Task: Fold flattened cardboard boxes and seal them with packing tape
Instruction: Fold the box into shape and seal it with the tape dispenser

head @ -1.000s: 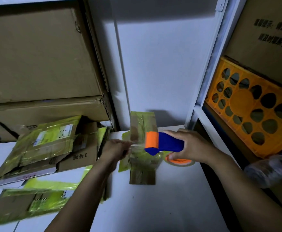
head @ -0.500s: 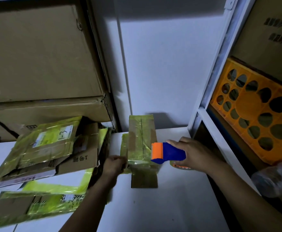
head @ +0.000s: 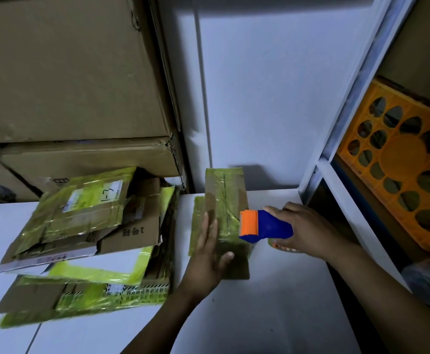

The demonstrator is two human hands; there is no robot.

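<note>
A small folded cardboard box [head: 226,198] wrapped in yellow-green tape stands on the white table [head: 259,302], near the back wall. My left hand [head: 208,254] lies flat against its left side with straight fingers, thumb on the near face. My right hand [head: 308,231] grips a blue tape dispenser [head: 267,227] with an orange roller, held against the box's right side. An orange tape roll [head: 281,247] shows just under that hand.
A heap of flattened, tape-covered cartons [head: 86,226] lies on the table to the left. Large brown boxes [head: 68,72] are stacked behind it. At the right stands a white shelf frame [head: 336,162] holding an orange crate [head: 400,164] and a plastic bottle [head: 428,277].
My left hand let go of the tape end and now presses flat on the box's left side. The dispenser moved slightly down along the right side.
</note>
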